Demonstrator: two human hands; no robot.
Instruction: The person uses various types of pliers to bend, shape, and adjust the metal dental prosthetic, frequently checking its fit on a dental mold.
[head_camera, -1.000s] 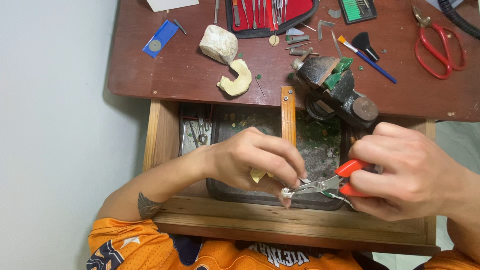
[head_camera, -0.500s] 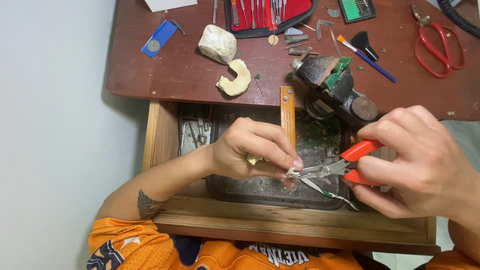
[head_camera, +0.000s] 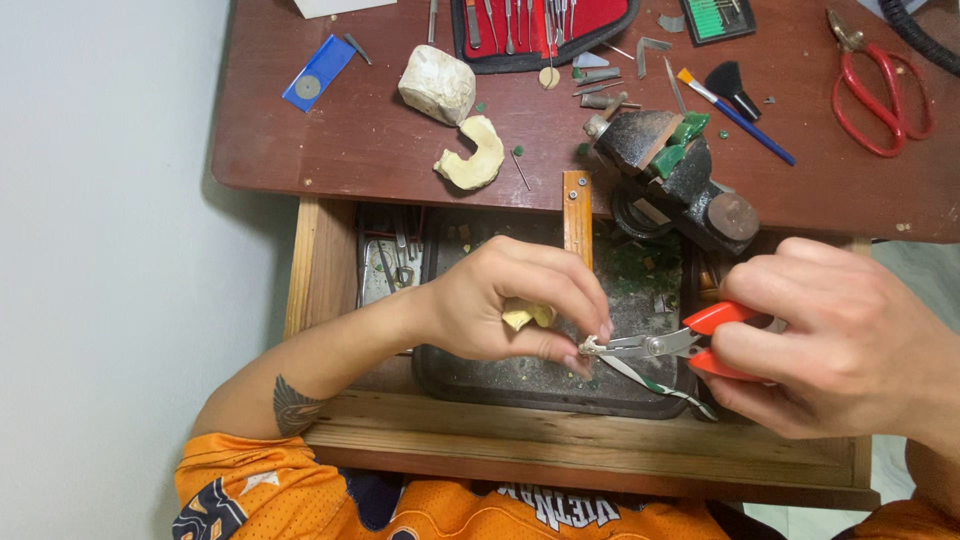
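the right hand (head_camera: 840, 345) closes its grip around the red handles of the pliers (head_camera: 665, 347). the left hand (head_camera: 510, 305) pinches a small metal piece (head_camera: 590, 347) at the plier tips, with a yellowish lump (head_camera: 528, 316) tucked in its palm, above the dark tray (head_camera: 530, 385) in the open drawer below the desk (head_camera: 380, 150).

The tiny piece (head_camera: 590, 347) at the pliers' (head_camera: 660, 345) tip is too small to identify; left fingers (head_camera: 560, 300) hide it.
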